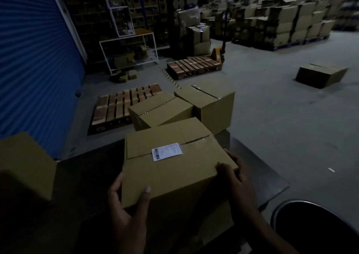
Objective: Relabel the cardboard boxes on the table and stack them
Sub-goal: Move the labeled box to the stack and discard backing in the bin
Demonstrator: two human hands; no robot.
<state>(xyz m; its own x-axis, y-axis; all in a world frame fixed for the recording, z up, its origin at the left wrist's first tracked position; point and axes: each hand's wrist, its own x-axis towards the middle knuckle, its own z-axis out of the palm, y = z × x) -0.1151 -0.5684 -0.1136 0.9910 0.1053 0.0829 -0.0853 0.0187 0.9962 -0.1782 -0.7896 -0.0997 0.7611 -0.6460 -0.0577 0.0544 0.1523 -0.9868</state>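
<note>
A brown cardboard box [174, 168] sits in the middle of the dark table [87, 176], taped shut, with a white barcode label [166, 151] on its top. My left hand [126, 205] grips its near left corner, thumb on top. My right hand [235, 178] holds its near right corner. Two more cardboard boxes lie beyond it: one tilted box [159, 111] and a larger box [213, 108] behind it to the right. Another box [23, 164] stands at the table's left end.
A round dark bin [318, 228] stands at the lower right. Wooden pallets [124, 104] lie on the floor beyond the table, next to a blue roller door [35, 59]. A lone box [320, 76] sits on the floor at right. Stacked cartons fill the background.
</note>
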